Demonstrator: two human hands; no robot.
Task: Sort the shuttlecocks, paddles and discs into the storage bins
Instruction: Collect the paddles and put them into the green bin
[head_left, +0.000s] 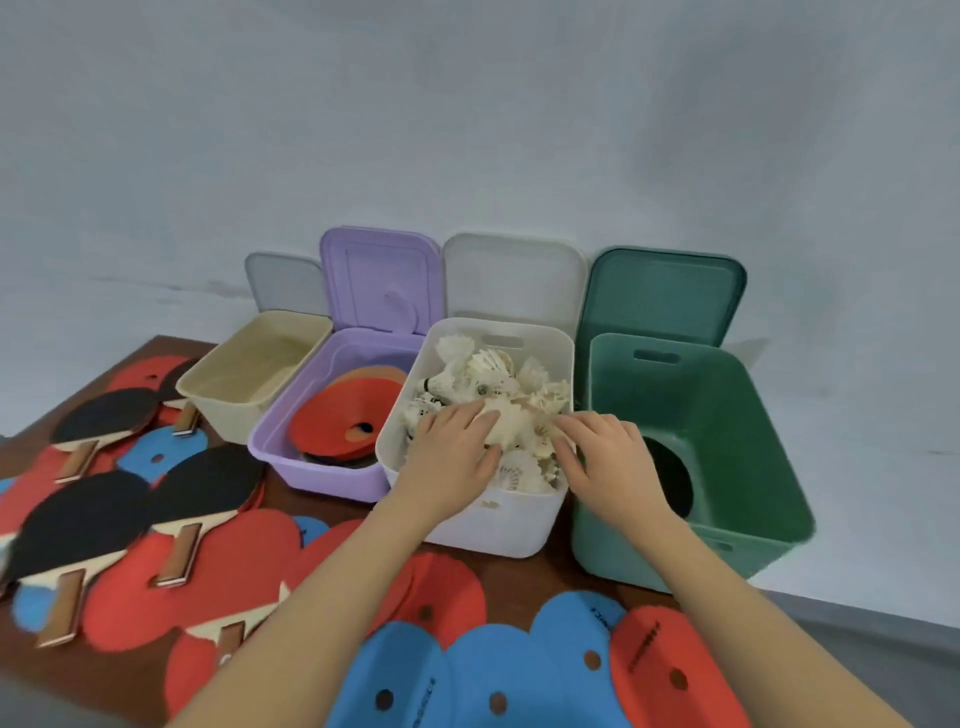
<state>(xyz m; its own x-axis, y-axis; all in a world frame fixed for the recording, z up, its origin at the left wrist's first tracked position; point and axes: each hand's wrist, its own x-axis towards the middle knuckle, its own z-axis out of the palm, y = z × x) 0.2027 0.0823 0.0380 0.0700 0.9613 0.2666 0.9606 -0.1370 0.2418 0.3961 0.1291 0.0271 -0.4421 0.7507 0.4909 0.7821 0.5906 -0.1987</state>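
Note:
A white bin (470, 525) in the middle holds a heap of white shuttlecocks (488, 379). My left hand (452, 449) lies on the heap with its fingers spread over one shuttlecock. My right hand (608, 457) rests on the heap's right side, fingers extended. A purple bin (291, 462) to the left contains red discs (337, 426). Black and red paddles (202, 483) with wooden handles lie on the table at left. Red and blue discs (493, 670) cover the near table.
A beige bin (218, 410) stands at far left and a green bin (748, 551) at right, with a dark round shape inside it. All four lids (514, 275) stand open against the grey wall. The brown table (561, 577) ends just right of the green bin.

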